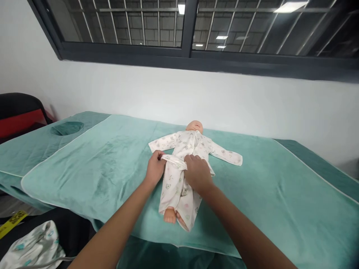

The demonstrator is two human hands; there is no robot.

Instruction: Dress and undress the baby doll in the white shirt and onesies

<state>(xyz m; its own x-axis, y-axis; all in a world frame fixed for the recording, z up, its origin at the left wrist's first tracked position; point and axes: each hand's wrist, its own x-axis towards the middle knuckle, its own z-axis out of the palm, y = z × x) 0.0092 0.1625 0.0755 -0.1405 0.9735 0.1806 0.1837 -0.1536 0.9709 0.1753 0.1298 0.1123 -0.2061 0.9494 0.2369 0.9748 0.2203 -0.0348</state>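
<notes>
A baby doll (194,126) lies on its back on the green bed cover, its head toward the wall. It wears a white printed long-sleeved top (185,142) and matching printed pants (171,183); one bare foot (169,215) pokes out of a leg. My left hand (156,167) pinches the pants' waistband at the doll's hip. Over the doll's middle, my right hand (197,171) has its fingers curled on the same waistband, which is stretched between both hands. The fingertips of my right hand are partly hidden.
The green cover (92,168) spreads over a bed with a face hole (67,128) at the left. A white wall and a barred window (187,30) stand behind. At the lower left, a printed cloth (35,244) lies on something black beside a yellow strip (12,223).
</notes>
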